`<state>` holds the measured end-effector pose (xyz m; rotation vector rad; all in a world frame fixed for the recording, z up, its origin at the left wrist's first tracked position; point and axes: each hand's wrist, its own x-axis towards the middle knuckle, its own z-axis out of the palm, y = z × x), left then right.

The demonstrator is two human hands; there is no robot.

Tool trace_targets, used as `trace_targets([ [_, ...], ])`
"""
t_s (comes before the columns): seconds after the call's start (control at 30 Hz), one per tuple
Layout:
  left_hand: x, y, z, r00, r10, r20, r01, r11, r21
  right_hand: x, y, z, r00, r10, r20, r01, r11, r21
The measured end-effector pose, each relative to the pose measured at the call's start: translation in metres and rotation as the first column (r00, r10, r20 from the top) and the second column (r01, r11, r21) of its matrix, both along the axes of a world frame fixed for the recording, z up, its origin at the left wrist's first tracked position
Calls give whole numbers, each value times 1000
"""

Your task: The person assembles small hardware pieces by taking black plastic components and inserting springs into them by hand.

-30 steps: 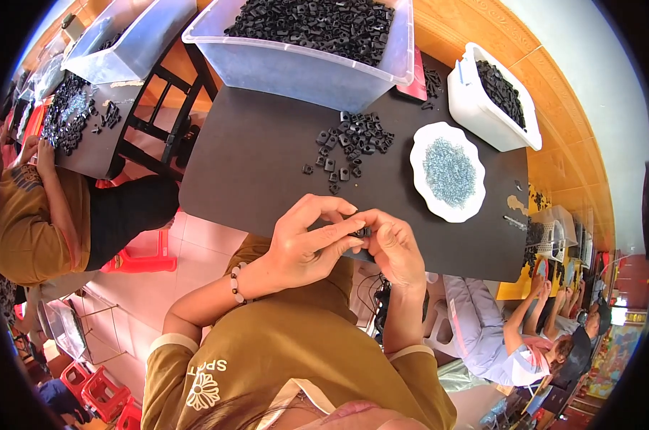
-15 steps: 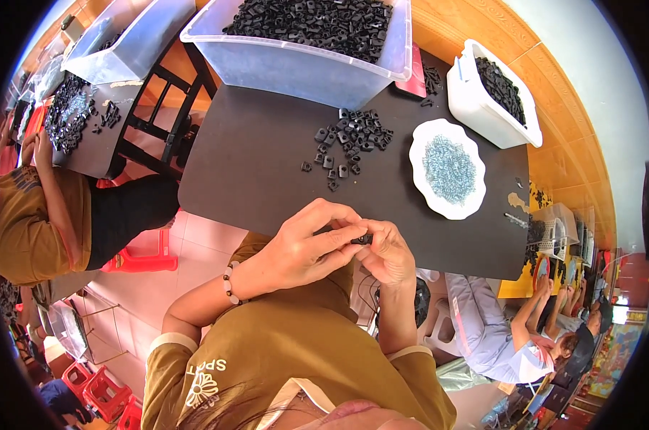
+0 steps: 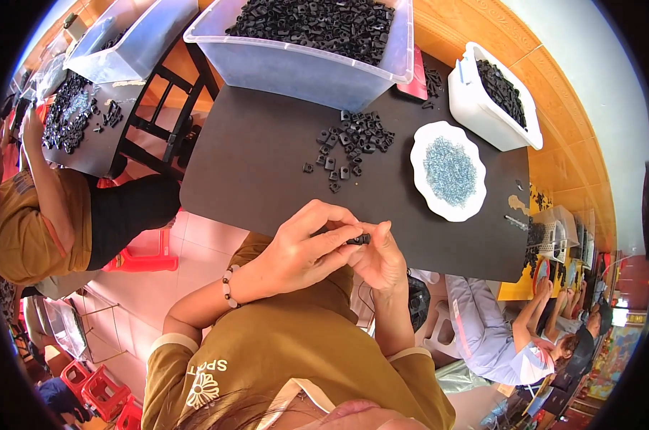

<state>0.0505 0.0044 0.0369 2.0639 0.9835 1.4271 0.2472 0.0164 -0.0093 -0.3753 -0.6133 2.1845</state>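
Just in front of my body, my left hand pinches a small black plastic clip between thumb and fingertips. My right hand is close against the clip's right end, its thumb raised away from it and its other fingers bent below, partly hidden. Ahead on the dark table lies a loose pile of small black plastic pieces. A white scalloped dish to the right holds many tiny bluish metal pieces, seemingly springs.
A large clear tub full of black pieces stands at the table's far edge. A white bin of black parts and a pink-red box are at the far right. Co-workers sit at the left and right; red stools stand lower left.
My right thumb has lifted off the clip, and the right hand has shifted slightly down. The left hand keeps its pinch. The co-worker at left has raised a hand.
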Motion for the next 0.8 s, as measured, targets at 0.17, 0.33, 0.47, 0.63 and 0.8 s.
trace_targets([
  [0.17, 1, 0, 0, 1000, -4, -9, 4, 1000, 8, 3, 1, -2, 997, 8, 74, -10, 1000, 15],
  [0.33, 0, -1, -1, 999, 12, -36, -12, 1000, 3, 1, 1, 2, 996, 17, 85, -19, 1000, 23],
  [0.47, 2, -2, -2, 999, 20, -33, -19, 1000, 18, 1, 0, -3, 999, 8, 32, -8, 1000, -4],
  [0.63, 1, -3, 0, 998, 34, -57, -33, 999, 16, -2, -3, 6, 990, -2, 139, -2, 1000, 30],
  [0.8, 2, -3, -1, 998, 52, -33, -52, 999, -8, -3, -4, 11, 987, -16, 160, 13, 1000, 17],
])
